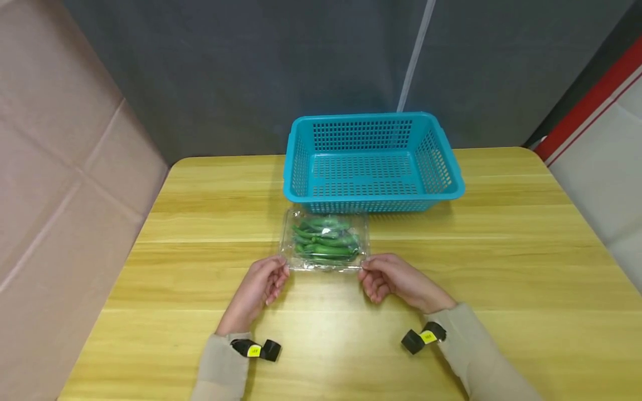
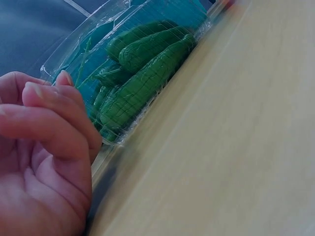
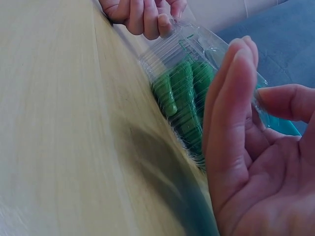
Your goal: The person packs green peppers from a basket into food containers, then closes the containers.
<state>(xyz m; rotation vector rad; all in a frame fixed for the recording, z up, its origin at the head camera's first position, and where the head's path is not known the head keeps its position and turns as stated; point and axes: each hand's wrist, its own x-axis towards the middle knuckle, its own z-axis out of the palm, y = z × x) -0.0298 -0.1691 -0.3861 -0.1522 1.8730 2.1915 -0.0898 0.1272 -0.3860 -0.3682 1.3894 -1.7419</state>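
Observation:
A clear plastic box (image 1: 288,233) lies on the table in front of the basket, with several green peppers (image 1: 328,250) inside. In the head view, my left hand (image 1: 258,287) pinches the near left corner of the box between thumb and finger. At the near right corner, my right hand (image 1: 398,281) does the same, its other fingers below the rim. The left wrist view shows the peppers (image 2: 152,78) through the ribbed side wall. From the right wrist, the box (image 3: 162,49) appears between both hands; my right thumb touches its edge.
Directly behind the box stands a blue-green plastic basket (image 1: 373,197) with slotted walls and nothing in it. The wooden table (image 1: 501,239) ends at a dark grey panel (image 1: 241,83). A pale padded wall (image 1: 65,167) borders the left side.

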